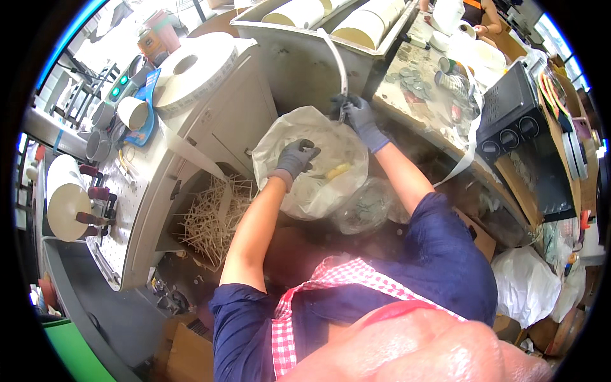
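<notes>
gloved left hand [296, 158] fingers pinch crinkly clear plastic bag [312, 162]; right hand [358, 118] fingers grip curved white strip [339, 63].

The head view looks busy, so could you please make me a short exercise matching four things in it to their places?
Things:
1. left hand
2. right hand
3. wooden sticks
4. black oven

Places:
A. gripping a curved white strip above the bag
B. on the counter at the right
C. piled in the machine's opening, left of the bag
D. resting on the clear plastic bag

Pairs: 1-D, 2-A, 3-C, 4-B
</notes>
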A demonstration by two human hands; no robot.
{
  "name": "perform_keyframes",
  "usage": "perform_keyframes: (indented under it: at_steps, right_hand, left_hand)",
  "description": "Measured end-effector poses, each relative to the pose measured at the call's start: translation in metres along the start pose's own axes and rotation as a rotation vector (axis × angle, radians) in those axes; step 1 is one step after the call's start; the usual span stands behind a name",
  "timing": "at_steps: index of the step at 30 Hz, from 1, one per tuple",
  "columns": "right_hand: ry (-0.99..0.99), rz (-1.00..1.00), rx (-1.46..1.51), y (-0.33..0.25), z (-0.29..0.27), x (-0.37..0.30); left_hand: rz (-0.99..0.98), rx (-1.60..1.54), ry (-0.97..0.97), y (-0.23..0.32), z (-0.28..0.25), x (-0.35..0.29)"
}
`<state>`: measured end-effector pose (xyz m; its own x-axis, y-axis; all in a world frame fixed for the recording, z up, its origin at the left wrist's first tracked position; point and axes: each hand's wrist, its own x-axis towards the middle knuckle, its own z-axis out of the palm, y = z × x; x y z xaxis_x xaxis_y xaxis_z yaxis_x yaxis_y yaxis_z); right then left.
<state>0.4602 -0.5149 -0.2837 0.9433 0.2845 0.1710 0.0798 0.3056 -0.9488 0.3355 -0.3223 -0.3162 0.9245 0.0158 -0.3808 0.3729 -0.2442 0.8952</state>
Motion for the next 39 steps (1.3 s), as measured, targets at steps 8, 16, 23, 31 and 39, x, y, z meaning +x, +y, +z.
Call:
perform_keyframes:
  at_steps: [8,16,23,31,39]
  right_hand:
    - [-0.122,0.067,-0.111,-0.019,-0.008,0.030]
    - [-0.247,-0.077,-0.560,0.001,0.003,0.026]
    - [-0.152,0.003,-0.584,-0.007,0.003,0.016]
    - [-0.279,-0.058,-1.297,-0.004,-0.015,-0.026]
    - [-0.926,0.410,-0.522,0.067,0.105,-0.142]
  left_hand:
    - [0.214,0.419,0.081,-0.036,-0.005,0.035]
    - [0.378,0.627,0.255,-0.033,-0.013,0.026]
    - [0.343,0.670,0.212,-0.027,-0.010,0.032]
    - [0.480,0.410,0.327,-0.001,-0.052,-0.061]
    - [0.299,-0.120,1.095,-0.089,-0.090,-0.464]
